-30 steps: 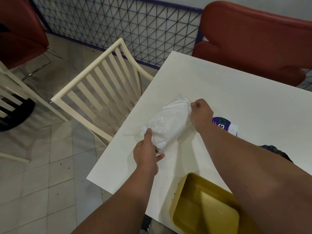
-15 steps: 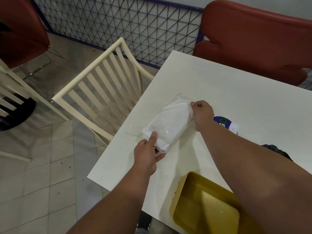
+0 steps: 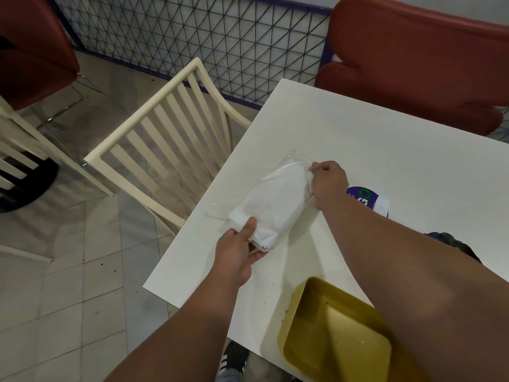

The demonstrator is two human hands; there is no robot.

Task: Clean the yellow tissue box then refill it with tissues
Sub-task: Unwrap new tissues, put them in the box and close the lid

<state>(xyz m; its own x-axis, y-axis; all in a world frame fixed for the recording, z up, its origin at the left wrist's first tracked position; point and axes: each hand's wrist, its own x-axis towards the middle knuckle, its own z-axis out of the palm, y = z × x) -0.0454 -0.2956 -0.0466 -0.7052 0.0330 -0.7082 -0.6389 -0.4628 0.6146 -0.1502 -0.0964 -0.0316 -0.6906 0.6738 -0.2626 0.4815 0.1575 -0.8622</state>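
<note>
A pack of white tissues [image 3: 272, 199] in a clear plastic wrapper lies slantwise on the white table [image 3: 385, 150]. My left hand [image 3: 238, 252] grips the stack's near end, where folded tissue edges stick out of the wrapper. My right hand [image 3: 327, 183] pinches the wrapper at the far end. The open yellow tissue box [image 3: 330, 337] sits at the table's near edge, partly behind my right forearm, with specks and drops inside.
A purple and white label [image 3: 367, 198] lies right of my right hand. A dark object [image 3: 451, 241] shows past my right forearm. A cream slatted chair [image 3: 165, 133] stands left of the table, a red seat [image 3: 413, 59] behind it, a wire fence [image 3: 206, 34] beyond.
The tissue stack has slid a little out of the wrapper toward my left hand, with more folded edges showing at the near end. My right hand keeps its hold on the far end.
</note>
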